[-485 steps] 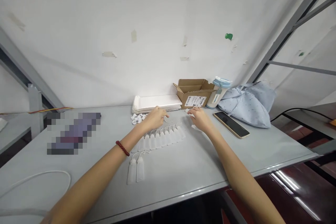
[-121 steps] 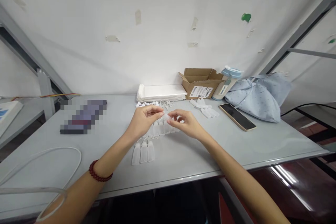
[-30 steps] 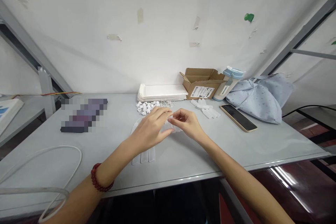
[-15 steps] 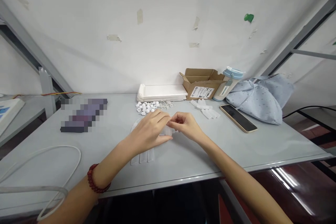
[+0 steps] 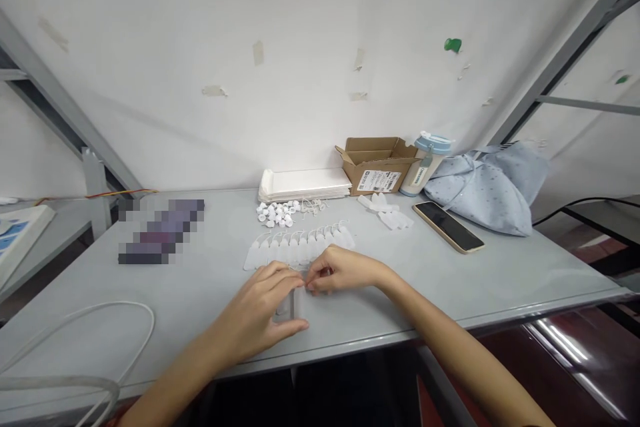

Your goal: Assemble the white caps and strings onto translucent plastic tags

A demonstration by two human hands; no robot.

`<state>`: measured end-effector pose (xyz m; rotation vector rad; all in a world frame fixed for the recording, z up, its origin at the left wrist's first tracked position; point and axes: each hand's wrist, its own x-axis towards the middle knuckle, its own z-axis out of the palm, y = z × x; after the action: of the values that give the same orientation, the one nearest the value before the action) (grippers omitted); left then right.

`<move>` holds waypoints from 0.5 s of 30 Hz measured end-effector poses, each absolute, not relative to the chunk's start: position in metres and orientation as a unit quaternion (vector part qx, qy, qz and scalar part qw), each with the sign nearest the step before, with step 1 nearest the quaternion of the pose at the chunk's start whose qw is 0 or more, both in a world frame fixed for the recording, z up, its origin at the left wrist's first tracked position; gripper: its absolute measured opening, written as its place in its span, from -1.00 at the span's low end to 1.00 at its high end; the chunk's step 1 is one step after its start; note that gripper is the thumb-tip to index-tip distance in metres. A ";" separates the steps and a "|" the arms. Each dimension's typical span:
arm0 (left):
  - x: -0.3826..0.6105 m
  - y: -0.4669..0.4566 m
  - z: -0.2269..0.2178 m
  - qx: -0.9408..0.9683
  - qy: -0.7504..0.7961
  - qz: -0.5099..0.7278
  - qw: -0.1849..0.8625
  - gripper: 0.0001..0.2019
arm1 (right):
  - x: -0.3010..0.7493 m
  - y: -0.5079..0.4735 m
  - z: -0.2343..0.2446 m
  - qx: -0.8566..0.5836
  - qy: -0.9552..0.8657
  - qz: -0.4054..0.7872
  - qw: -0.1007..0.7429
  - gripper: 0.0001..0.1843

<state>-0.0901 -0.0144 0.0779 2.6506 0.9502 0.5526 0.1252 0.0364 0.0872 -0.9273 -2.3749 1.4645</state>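
My left hand (image 5: 260,310) lies near the table's front edge, its fingers curled over a small white bottle (image 5: 293,307) with the thumb underneath. My right hand (image 5: 340,270) meets it from the right and pinches the top end of that same bottle with its fingertips. Any other bottles under my left hand are hidden. Just behind both hands, a long row of small white bottles with cords (image 5: 300,247) lies flat on the grey table (image 5: 200,293). Farther back are a pile of white caps (image 5: 275,213) and a few loose bottles (image 5: 387,210).
Against the wall stand a stack of white trays (image 5: 303,183), an open cardboard box (image 5: 377,167) and a lidded cup (image 5: 425,163). A phone (image 5: 447,227) and a blue cloth bag (image 5: 485,190) lie to the right. A white tube (image 5: 75,340) loops at the front left.
Both hands have come down from above the long row toward the table's front edge, still together. The long row of bottles now shows in full behind them.
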 end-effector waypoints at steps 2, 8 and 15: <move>-0.091 -0.013 0.074 0.916 0.335 0.194 0.105 -0.63 | 0.124 0.038 0.084 -0.319 -0.805 0.491 0.096 -0.80; -0.094 -0.012 0.072 0.918 0.341 0.191 0.065 -0.66 | 0.122 0.038 0.086 -0.332 -0.815 0.465 0.095 -0.78; -0.094 -0.009 0.072 0.920 0.343 0.175 0.073 -0.68 | 0.119 0.036 0.087 -0.341 -0.809 0.469 0.093 -0.71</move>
<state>-0.0943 -0.0089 0.0719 2.7634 1.0318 0.5256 0.1192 0.0360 0.0867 -1.0134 -2.4025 1.3908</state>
